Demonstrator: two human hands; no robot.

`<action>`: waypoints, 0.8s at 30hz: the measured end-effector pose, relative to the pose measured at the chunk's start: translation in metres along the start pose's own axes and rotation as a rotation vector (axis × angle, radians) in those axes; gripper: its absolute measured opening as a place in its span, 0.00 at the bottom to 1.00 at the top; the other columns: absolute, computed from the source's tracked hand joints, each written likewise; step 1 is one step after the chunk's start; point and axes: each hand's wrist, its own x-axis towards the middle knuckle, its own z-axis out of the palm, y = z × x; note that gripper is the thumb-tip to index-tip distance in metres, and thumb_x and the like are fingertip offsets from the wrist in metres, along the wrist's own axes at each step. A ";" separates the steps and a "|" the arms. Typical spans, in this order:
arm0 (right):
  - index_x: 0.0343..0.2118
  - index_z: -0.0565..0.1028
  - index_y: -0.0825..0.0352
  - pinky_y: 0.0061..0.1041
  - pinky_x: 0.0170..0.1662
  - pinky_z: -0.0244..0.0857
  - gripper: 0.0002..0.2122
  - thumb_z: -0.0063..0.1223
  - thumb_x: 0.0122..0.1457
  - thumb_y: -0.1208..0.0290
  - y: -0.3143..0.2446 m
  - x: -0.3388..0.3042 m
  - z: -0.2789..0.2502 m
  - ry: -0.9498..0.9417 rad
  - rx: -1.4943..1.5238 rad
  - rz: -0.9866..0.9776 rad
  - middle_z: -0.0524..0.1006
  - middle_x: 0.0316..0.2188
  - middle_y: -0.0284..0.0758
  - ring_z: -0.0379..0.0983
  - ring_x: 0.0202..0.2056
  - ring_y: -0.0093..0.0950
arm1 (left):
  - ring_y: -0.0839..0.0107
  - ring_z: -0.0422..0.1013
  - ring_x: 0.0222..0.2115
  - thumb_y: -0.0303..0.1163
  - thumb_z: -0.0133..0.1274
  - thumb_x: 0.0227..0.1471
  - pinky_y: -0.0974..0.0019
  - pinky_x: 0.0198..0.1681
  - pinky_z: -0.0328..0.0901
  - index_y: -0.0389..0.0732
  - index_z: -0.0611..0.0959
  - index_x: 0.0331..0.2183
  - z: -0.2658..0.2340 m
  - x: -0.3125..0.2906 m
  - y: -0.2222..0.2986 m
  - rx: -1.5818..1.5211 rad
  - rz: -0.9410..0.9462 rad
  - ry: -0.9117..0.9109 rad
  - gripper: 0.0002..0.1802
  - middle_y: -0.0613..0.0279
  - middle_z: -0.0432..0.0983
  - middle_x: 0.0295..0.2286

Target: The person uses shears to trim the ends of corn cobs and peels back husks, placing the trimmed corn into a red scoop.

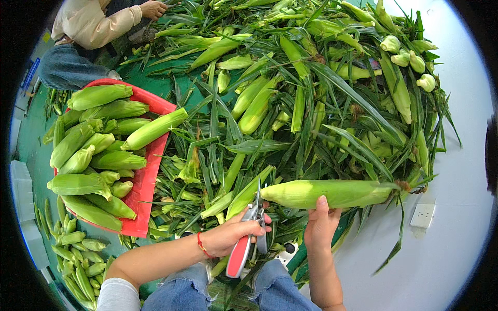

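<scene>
My left hand, with a red string bracelet on its wrist, is closed round a pair of pruning shears with red and grey handles. Their blades point up, right beside the left, paler end of a green ear of corn; whether they touch it I cannot tell. My right hand grips that ear from below, the thumb on its near side. The ear lies level in its husk, with brown strands and hanging leaves at its right end.
A red plastic bin full of trimmed husked ears stands at left. Cut husk pieces lie below it. A large heap of corn and leaves fills the far side, against a white wall with a socket. Another person's sleeve shows at far left.
</scene>
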 end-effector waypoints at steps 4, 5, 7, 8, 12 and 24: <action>0.55 0.57 0.65 0.35 0.53 0.62 0.22 0.50 0.59 0.73 0.000 0.001 0.011 0.032 0.044 0.019 0.65 0.49 0.35 0.65 0.50 0.30 | 0.63 0.61 0.53 0.25 0.49 0.48 0.58 0.56 0.59 0.44 0.54 0.59 -0.001 -0.003 -0.007 -0.017 -0.012 -0.037 0.38 0.60 0.64 0.47; 0.55 0.57 0.65 0.34 0.53 0.63 0.22 0.50 0.59 0.73 0.000 -0.002 0.012 0.030 0.039 0.030 0.65 0.49 0.35 0.65 0.50 0.29 | 0.63 0.61 0.54 0.25 0.49 0.48 0.58 0.56 0.59 0.44 0.54 0.59 0.000 -0.003 -0.006 -0.020 -0.028 -0.020 0.38 0.60 0.64 0.47; 0.55 0.57 0.65 0.33 0.53 0.63 0.22 0.50 0.59 0.73 0.001 -0.006 0.012 0.027 0.017 0.021 0.65 0.49 0.35 0.65 0.50 0.29 | 0.63 0.61 0.54 0.24 0.49 0.47 0.58 0.56 0.59 0.44 0.54 0.59 0.004 0.001 -0.002 -0.028 -0.057 0.007 0.38 0.60 0.63 0.47; 0.55 0.56 0.65 0.33 0.53 0.63 0.22 0.49 0.59 0.73 0.005 -0.007 0.011 0.027 0.002 0.005 0.65 0.49 0.35 0.65 0.50 0.29 | 0.64 0.64 0.51 0.24 0.49 0.47 0.59 0.54 0.60 0.42 0.54 0.58 0.002 0.004 -0.003 -0.051 -0.051 0.028 0.38 0.61 0.65 0.45; 0.55 0.56 0.65 0.32 0.53 0.63 0.22 0.48 0.60 0.73 0.009 -0.003 0.010 -0.009 -0.045 0.013 0.65 0.49 0.35 0.65 0.50 0.29 | 0.69 0.72 0.31 0.25 0.48 0.47 0.65 0.36 0.68 0.38 0.60 0.54 -0.006 0.006 -0.012 0.081 0.106 -0.023 0.31 0.64 0.70 0.32; 0.56 0.55 0.66 0.31 0.53 0.60 0.24 0.51 0.60 0.69 0.016 -0.014 0.009 -0.102 -0.086 0.164 0.65 0.49 0.35 0.64 0.50 0.29 | 0.52 0.70 0.36 0.35 0.62 0.37 0.60 0.38 0.66 0.37 0.65 0.46 -0.003 -0.004 0.018 1.663 0.925 0.297 0.35 0.52 0.71 0.37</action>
